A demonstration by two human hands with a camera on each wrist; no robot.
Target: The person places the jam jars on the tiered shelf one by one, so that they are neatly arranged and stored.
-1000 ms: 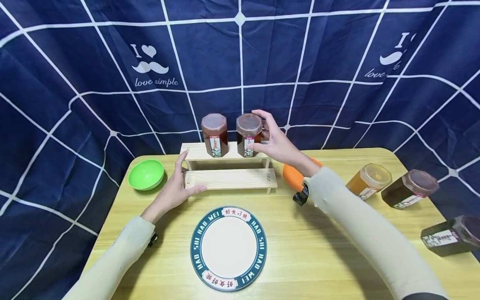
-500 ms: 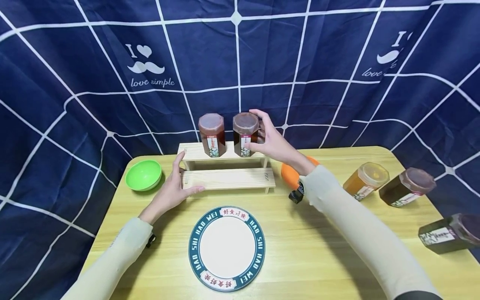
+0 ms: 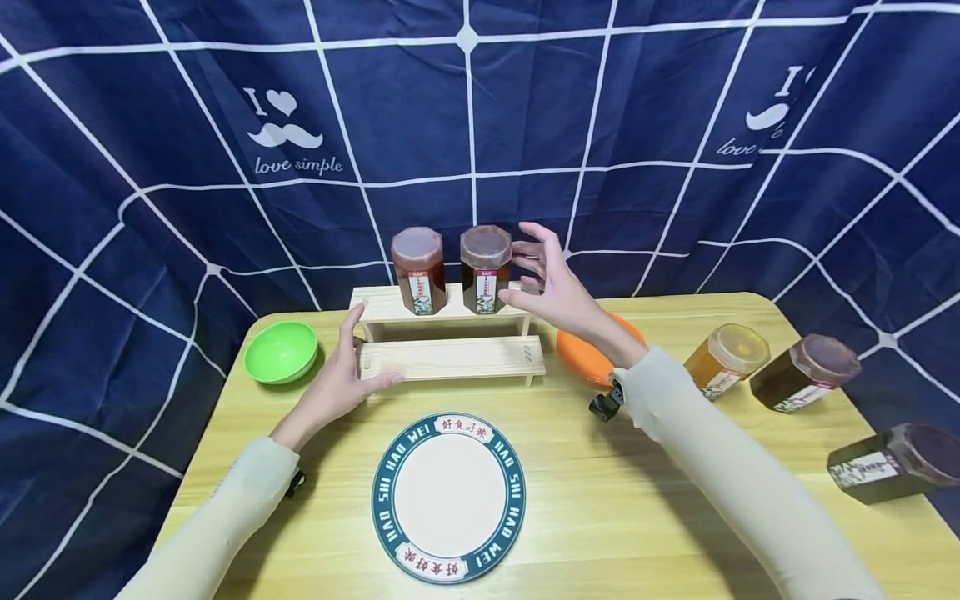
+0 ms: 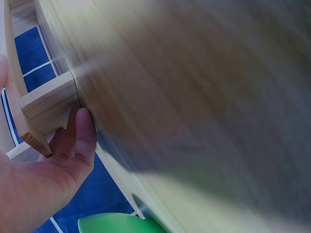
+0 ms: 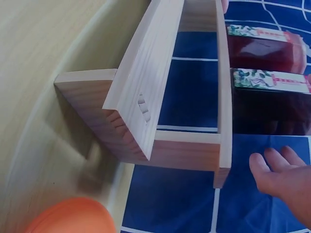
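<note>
My right hand (image 3: 555,287) is spread, just beside the dark jar (image 3: 486,271), which stands upright next to the reddish jar (image 3: 417,271) atop the wooden rack (image 3: 457,357); my left hand (image 3: 336,385) grips the rack's left end.

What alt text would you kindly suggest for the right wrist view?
A right hand hangs just apart from a dark jar, which stands beside a red jar on a wooden rack; an orange bowl shows at lower left.
</note>
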